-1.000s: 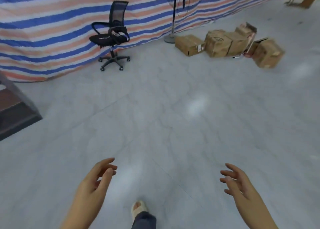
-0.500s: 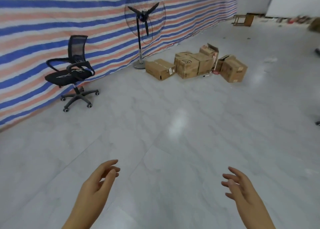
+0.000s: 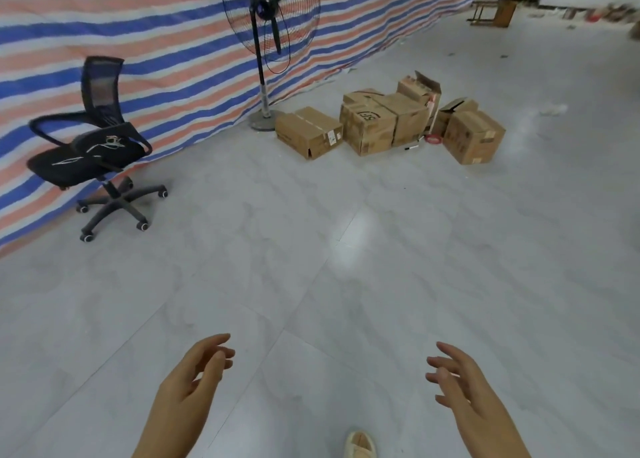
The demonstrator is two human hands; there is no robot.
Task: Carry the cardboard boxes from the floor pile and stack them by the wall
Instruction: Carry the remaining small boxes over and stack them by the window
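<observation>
Several brown cardboard boxes lie in a loose pile on the grey floor ahead. A long low box is at the pile's left, two taller boxes stand in the middle, and a single box sits at the right. An opened box is behind them. My left hand and my right hand are held out low in front of me, far short of the boxes. Both have relaxed, spread fingers and hold nothing.
A striped blue, red and white tarp wall runs along the left. A black office chair and a standing fan stand against it. A red tape roll lies between boxes. My shoe shows at the bottom.
The view has risen and swung, and the box pile has come closer and toward the centre. My hands stay held out and empty. A foot shows again at the bottom.
</observation>
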